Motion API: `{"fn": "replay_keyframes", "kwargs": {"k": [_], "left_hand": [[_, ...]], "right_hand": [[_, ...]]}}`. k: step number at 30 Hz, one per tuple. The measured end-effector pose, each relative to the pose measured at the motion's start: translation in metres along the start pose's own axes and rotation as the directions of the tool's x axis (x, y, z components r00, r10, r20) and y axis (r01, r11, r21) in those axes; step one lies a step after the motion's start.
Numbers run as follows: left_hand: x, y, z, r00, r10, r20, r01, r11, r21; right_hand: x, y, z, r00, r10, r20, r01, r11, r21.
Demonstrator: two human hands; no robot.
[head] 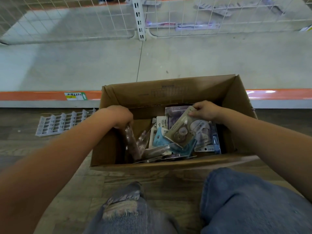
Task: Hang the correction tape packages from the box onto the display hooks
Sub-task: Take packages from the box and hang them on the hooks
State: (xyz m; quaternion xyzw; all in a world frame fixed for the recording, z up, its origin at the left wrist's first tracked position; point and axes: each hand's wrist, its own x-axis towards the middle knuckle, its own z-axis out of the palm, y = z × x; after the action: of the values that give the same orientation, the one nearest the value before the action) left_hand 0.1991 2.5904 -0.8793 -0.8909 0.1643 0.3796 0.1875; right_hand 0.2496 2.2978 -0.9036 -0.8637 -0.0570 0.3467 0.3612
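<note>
An open cardboard box (pixel 168 92) stands on the floor before my knees, holding several correction tape packages (pixel 159 137) in purple, blue and white. My left hand (pixel 120 116) reaches into the box's left side and grips a bundle of clear-fronted packages (pixel 132 142) standing on edge. My right hand (pixel 205 110) pinches the top of a beige-carded tape package (pixel 179 132), tilted above the pile. Display hooks (pixel 211 9) jut from the white wire grid high up, some carrying packages.
A low grey shelf (pixel 67 65) with an orange front strip (pixel 33 96) runs behind the box. A white plastic rack (pixel 64 122) lies on the wood-look floor at left. My jeans-clad knees (pixel 244 200) fill the lower frame.
</note>
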Motion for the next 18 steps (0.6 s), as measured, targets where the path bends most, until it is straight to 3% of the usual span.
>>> {"fn": "replay_keyframes", "kwargs": {"k": [4,10,18], "left_hand": [[-0.012,-0.008,-0.025,0.994,0.005,-0.106,-0.031,0.969,-0.243],[-0.020,-0.009,-0.044,0.970,-0.034,-0.241,-0.123,0.786,-0.605],[0.007,0.017,-0.007,0.992,-0.064,-0.109,-0.044,0.633,-0.773]], "right_hand": [[-0.003,-0.009,-0.016,1.000,-0.025,0.013,0.025,0.998,-0.053],[-0.007,-0.025,-0.038,0.999,-0.045,-0.013,0.042,0.989,-0.140],[-0.002,-0.006,-0.021,0.998,0.050,-0.027,-0.055,0.971,-0.233]]}}
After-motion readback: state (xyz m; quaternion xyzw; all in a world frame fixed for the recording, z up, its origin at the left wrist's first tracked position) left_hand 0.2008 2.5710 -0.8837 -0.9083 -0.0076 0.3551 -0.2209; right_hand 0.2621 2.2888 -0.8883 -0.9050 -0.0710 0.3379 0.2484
